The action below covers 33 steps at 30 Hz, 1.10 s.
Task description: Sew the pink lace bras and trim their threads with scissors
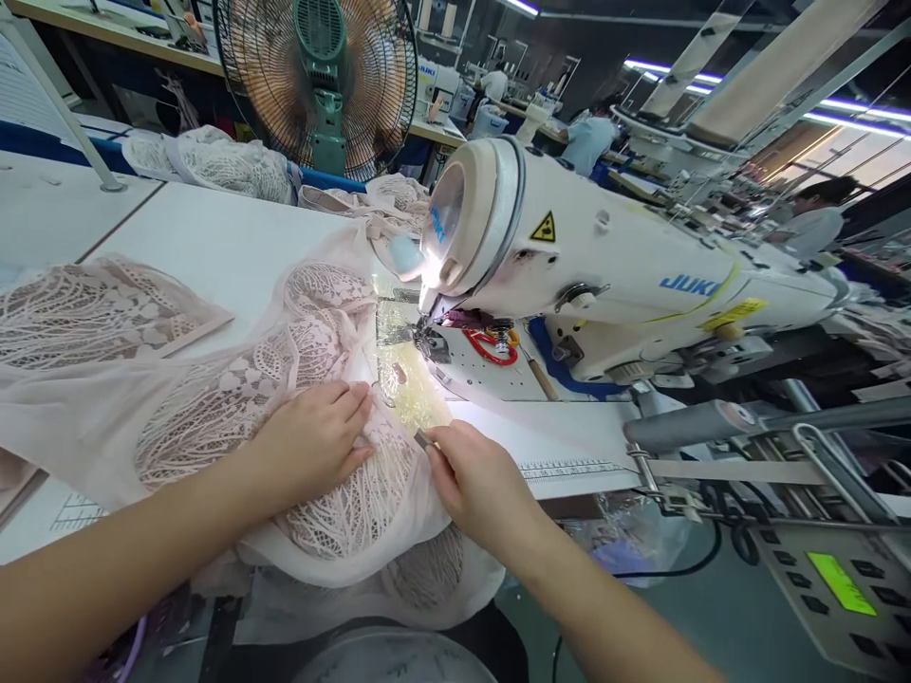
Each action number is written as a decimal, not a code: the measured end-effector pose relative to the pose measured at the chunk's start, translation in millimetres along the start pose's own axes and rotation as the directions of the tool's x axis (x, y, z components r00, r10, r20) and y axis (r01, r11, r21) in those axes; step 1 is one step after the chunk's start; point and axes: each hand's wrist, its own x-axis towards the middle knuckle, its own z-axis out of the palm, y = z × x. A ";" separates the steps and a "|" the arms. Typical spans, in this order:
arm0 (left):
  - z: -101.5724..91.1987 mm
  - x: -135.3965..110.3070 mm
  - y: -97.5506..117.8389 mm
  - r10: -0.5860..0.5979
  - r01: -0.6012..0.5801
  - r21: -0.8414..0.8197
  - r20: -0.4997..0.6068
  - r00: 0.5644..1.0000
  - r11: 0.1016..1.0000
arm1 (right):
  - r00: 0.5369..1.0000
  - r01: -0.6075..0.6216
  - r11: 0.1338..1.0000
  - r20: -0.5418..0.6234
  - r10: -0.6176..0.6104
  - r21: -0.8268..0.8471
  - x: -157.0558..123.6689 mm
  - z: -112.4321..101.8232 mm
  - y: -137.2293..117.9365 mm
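Observation:
A pale pink lace fabric (pixel 342 517) with sheer edges spreads over the white sewing table and hangs over its front edge. My left hand (pixel 317 436) rests on it, fingers curled with a fold of lace between them and the thumb. At the lower right of the needle area, my right hand (pixel 474 470) pinches a small dark grey, flat-ended piece whose kind I cannot make out. Its tip touches the cloth beside a yellowish, shiny plate area (pixel 409 379). The lit sewing machine head (pixel 470 223) stands just beyond both hands, with its presser foot (pixel 431 341) near the fabric edge.
Another lace piece (pixel 106 308) lies on the left, and bundled lace (pixel 213 166) at the back. A fan (pixel 320 85) stands behind the table. Red-handled scissors (pixel 492 347) lie under the machine arm. A grey roller (pixel 690 427) and a control panel (pixel 832 588) are at right.

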 end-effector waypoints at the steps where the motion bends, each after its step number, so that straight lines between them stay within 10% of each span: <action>1: -2.8 -2.2 -0.5 -0.007 0.007 0.012 0.015 1.000 1.000 | 0.999 -0.010 0.997 -0.033 0.013 0.080 -3.1 1.8 0.6; 6: -20.6 -14.9 1.6 -0.115 0.111 0.036 0.115 0.987 0.993 | 0.998 0.023 0.962 -0.070 -0.004 0.272 -4.4 15.8 -4.4; 33: -7.9 -29.5 13.3 0.024 -0.009 -0.166 0.090 0.996 0.986 | 0.984 0.180 0.971 0.024 -0.179 -0.158 32.9 22.5 -25.3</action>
